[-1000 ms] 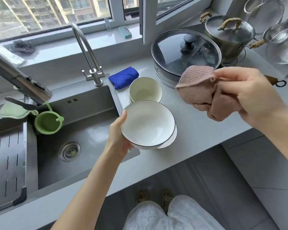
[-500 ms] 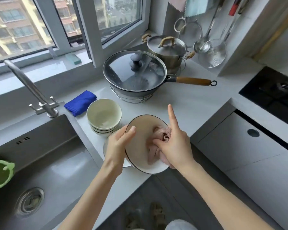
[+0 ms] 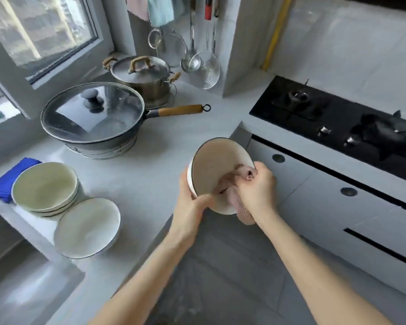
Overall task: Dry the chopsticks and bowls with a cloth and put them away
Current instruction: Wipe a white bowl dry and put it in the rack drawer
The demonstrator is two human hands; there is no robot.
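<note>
Midair near the counter (image 3: 150, 181) edge, left fingers (image 3: 203, 200) clamp the bowl (image 3: 215, 160); right fingers (image 3: 256, 184) seemingly bunch the cloth (image 3: 240, 212).

The held bowl (image 3: 217, 165) (cloth (image 3: 238, 202) inside) is right of the stacked bowls (image 3: 45, 184).

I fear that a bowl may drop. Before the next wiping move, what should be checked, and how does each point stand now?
1. Left hand grips the bowl at its rim: ok.
2. Right hand holds the pink cloth inside the bowl: ok.
3. Bowl fully dry: cannot tell.
4. Bare counter nearby to set it down: ok.
5. Chopsticks in view: not ok, none seen.
</note>
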